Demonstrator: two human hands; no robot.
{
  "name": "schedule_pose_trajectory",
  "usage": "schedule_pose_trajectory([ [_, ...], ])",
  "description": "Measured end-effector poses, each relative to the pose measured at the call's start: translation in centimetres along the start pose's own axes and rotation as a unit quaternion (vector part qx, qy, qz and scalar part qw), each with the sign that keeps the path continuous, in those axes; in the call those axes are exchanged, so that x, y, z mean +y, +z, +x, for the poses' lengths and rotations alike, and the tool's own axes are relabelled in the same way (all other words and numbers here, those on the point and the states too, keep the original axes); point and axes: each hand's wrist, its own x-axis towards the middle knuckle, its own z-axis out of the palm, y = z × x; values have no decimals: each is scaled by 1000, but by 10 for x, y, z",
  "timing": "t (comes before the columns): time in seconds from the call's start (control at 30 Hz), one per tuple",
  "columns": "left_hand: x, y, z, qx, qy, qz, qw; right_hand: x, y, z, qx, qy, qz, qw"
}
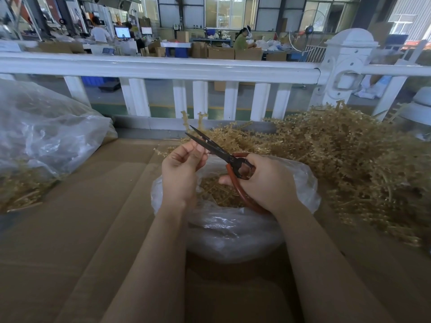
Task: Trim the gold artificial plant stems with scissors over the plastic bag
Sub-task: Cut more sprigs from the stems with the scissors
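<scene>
Your left hand (180, 167) pinches one gold stem (186, 120), poking up past the open blades of the scissors (217, 151) your right hand (263, 183) grips, over the plastic bag (233, 227). It looks light, springy and thin, so pinch close to the cut.

a factory or warehouse floor: stacked cardboard boxes (221, 53), computer monitors (122, 32), workers at benches (242, 40), probably a packing line, blurred.
</scene>
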Motion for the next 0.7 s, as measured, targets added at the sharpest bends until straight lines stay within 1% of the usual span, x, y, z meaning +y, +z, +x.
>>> schedule_pose_trajectory([
  [0.3,-1,1,0,4,-11,12,1000,-2,-1,-1,22,-1,-29,999],
  [0.53,-1,0,0,4,-17,4,1000,-2,-2,0,23,2,-12,1000],
  [0.7,0,2,-1,-18,-3,19,1000,-1,-2,-1,17,6,-23,1000],
])
